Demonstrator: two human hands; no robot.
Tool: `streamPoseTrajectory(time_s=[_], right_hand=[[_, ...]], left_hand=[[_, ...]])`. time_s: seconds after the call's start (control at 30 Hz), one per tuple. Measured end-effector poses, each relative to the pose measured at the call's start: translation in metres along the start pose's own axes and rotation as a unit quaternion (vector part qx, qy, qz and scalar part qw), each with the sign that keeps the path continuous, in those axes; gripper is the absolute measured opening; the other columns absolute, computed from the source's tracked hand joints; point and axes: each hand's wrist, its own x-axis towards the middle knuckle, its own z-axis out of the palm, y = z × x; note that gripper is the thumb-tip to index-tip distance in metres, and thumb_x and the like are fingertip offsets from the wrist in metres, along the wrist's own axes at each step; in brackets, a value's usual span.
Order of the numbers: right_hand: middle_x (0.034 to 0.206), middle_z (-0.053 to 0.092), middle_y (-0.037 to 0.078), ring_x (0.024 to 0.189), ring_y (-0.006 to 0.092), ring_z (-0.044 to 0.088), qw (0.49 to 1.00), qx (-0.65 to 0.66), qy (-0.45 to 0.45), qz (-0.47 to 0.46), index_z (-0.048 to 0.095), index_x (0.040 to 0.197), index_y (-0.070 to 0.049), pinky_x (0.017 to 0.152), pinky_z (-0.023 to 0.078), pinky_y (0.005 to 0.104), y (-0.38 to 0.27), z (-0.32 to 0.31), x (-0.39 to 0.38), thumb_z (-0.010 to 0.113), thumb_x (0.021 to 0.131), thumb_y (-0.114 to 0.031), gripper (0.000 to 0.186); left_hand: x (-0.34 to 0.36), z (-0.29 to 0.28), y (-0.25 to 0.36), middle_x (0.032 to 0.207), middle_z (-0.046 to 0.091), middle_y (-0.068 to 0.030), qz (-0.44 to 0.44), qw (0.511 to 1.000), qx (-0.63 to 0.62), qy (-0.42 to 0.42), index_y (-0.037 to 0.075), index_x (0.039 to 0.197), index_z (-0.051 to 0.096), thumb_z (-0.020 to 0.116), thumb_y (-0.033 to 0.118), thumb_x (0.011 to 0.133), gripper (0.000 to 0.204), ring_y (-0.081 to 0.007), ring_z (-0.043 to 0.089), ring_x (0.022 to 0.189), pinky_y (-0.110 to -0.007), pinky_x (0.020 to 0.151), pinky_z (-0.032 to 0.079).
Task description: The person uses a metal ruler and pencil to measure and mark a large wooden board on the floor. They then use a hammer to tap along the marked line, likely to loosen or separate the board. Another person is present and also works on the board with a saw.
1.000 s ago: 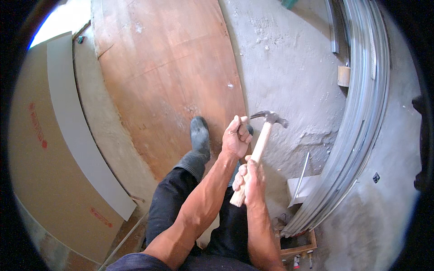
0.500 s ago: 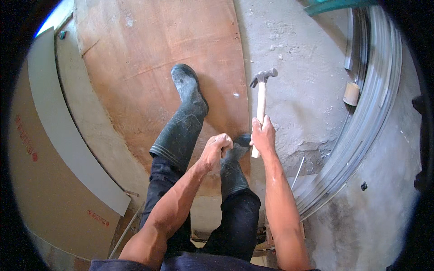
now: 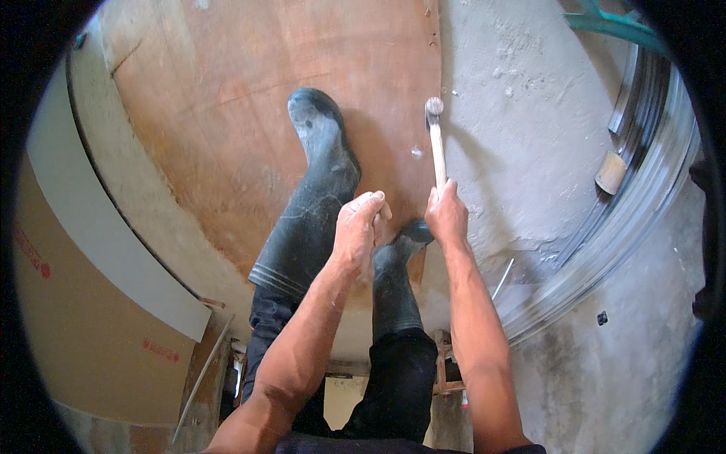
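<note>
My right hand (image 3: 447,216) is wrapped round the pale wooden handle of a claw hammer (image 3: 439,159). The hammer points away from me, its metal head at the far end, above the right edge of a reddish-brown board (image 3: 234,129). My left hand (image 3: 361,229) is closed, thumb on top, in front of my legs; whatever its curled fingers hold is hidden. Below the hands are my dark green rubber boots, the left one (image 3: 310,200) set farther forward on the board, the right one (image 3: 395,291) partly behind my left hand.
Long grey metal profiles (image 3: 635,204) lie along the right, with a tan cylindrical piece (image 3: 610,172) beside them. Large pale and brown sheets (image 3: 98,303) are at the left. A thin rod (image 3: 503,278) lies by my right forearm. A green curved object (image 3: 616,29) sits at the upper right.
The hammer has turned in my right hand, so its round face shows instead of its side profile. My left hand is slightly higher in view, still closed. The view has shifted a little.
</note>
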Motion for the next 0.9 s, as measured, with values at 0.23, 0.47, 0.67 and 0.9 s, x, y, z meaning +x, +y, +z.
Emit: streamPoseTrajectory(time_s=[0.23, 0.47, 0.67, 0.9], right_hand=[[0.09, 0.068, 0.034, 0.087, 0.0535, 0.067, 0.995, 0.062, -0.023, 0.08, 0.05, 0.113, 0.002, 0.077, 0.053, 0.0597, 0.008, -0.002, -0.058, 0.056, 0.102, -0.03, 0.034], [0.094, 0.066, 0.038, 0.092, 0.0571, 0.064, 0.982, 0.171, 0.073, 0.034, 0.05, 0.11, 0.002, 0.081, 0.05, 0.0615, -0.068, -0.059, 0.045, 0.054, 0.102, -0.032, 0.035], [0.099, 0.068, 0.036, 0.097, 0.0549, 0.066, 0.988, 0.098, 0.103, -0.052, 0.051, 0.113, 0.004, 0.087, 0.052, 0.0578, -0.108, -0.106, 0.101, 0.054, 0.103, -0.032, 0.037], [0.105, 0.067, 0.037, 0.1, 0.053, 0.067, 0.997, 0.04, 0.07, -0.016, 0.048, 0.118, 0.007, 0.092, 0.053, 0.056, -0.135, -0.104, 0.096, 0.053, 0.103, -0.026, 0.037]], left_hand=[[0.007, 0.006, 0.002, 0.059, 0.041, 0.0045, -0.01, 0.999, -0.031, 0.002, 0.012, 0.076, 0.058, 0.056, 0.034, 0.101, 0.032, -0.009, 0.034, 0.05, -0.028, 0.047, 0.025], [0.013, 0.004, -0.012, 0.058, 0.039, 0.0042, -0.026, 0.998, -0.055, -0.003, 0.009, 0.079, 0.058, 0.056, 0.032, 0.101, 0.032, -0.0096, 0.032, 0.049, -0.029, 0.047, 0.025], [0.013, -0.008, 0.01, 0.057, 0.039, 0.0039, -0.007, 0.996, -0.091, 0.005, 0.01, 0.081, 0.059, 0.056, 0.034, 0.102, 0.032, -0.0101, 0.031, 0.049, -0.03, 0.049, 0.026], [0.011, -0.011, 0.018, 0.059, 0.035, 0.0081, 0.004, 0.993, -0.116, -0.02, 0.012, 0.08, 0.056, 0.055, 0.031, 0.103, 0.03, -0.0066, 0.028, 0.048, -0.027, 0.046, 0.025]])
